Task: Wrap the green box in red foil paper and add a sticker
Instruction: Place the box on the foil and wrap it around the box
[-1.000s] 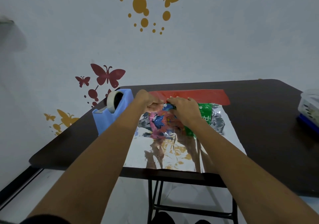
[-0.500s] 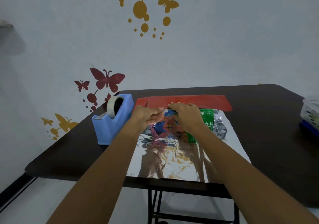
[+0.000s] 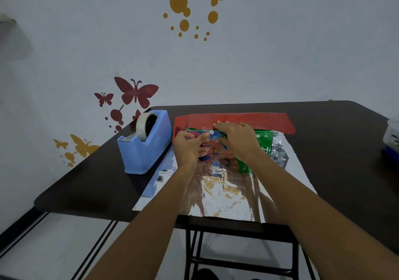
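Note:
The green box (image 3: 264, 142) lies near the far end of the foil paper (image 3: 226, 193), which is spread silver side up on the dark table (image 3: 336, 154). The foil's far edge is turned over and shows as a red flap (image 3: 263, 120) just behind the box. My right hand (image 3: 236, 140) lies flat across the top of the box and hides its middle. At the box's left end, my left hand (image 3: 187, 148) has thumb and fingers curled round the corner. Only the right end of the box shows clearly.
A blue tape dispenser (image 3: 144, 150) with a roll of tape stands left of the foil, close to my left hand. A clear plastic container (image 3: 392, 137) sits at the table's right edge. The foil's near edge overhangs the table front.
My left hand has come from the foil's far edge to the box's left end and curled its fingers there. My right hand stays on top of the box.

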The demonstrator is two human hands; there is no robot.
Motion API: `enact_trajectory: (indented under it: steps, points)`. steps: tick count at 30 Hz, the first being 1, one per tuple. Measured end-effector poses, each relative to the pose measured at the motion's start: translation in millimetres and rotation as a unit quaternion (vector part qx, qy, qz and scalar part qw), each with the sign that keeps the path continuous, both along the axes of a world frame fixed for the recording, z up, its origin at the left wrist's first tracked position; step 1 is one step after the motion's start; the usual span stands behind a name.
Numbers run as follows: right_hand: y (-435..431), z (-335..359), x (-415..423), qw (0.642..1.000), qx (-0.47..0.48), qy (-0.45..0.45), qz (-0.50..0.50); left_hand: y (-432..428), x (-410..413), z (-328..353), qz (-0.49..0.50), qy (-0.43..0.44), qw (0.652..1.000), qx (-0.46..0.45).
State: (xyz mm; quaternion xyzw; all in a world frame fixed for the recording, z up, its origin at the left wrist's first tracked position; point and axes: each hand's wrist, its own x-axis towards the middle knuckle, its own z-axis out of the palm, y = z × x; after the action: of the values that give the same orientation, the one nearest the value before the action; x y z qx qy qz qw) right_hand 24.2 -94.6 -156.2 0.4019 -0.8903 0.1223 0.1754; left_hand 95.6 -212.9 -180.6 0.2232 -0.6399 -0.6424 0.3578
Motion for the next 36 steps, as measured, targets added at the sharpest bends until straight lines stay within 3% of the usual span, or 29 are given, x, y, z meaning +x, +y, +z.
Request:
enact_trajectory:
  steps: [5, 10, 13, 16, 18, 22, 28, 36]
  points:
    - [0.8, 0.2, 0.2, 1.000, 0.011, 0.000, 0.002, -3.0, 6.1, -5.3, 0.044, -0.060, 0.993, -0.088]
    - [0.1, -0.9, -2.2, 1.000, 0.007, 0.002, 0.006, -11.1, 6.3, 2.4, 0.024, -0.143, 0.980, -0.138]
    - [0.0, -1.2, -2.7, 1.000, 0.005, -0.002, 0.007, -17.2, 11.2, 4.1, 0.026, -0.227, 0.947, -0.226]
    - [0.2, -2.1, -4.1, 1.000, 0.007, 0.002, 0.009, -12.8, 14.8, 12.0, 0.080, -0.165, 0.917, -0.353]
    - [0.3, -1.8, -4.8, 1.000, 0.007, 0.002, 0.009, -9.8, 12.1, 21.4, 0.063, -0.137, 0.885, -0.440]
    - [0.3, -1.5, -5.0, 1.000, 0.013, 0.009, 0.008, -19.2, 2.7, 26.3, 0.028, -0.173, 0.827, -0.534]
    - [2.6, 1.5, -7.6, 0.998, 0.058, 0.018, 0.019, -36.2, 8.1, 28.8, -0.020, -0.182, 0.803, -0.567]
    - [10.1, -4.3, -4.3, 0.992, 0.094, 0.085, -0.018, -34.9, 20.0, 23.5, -0.052, -0.173, 0.837, -0.517]
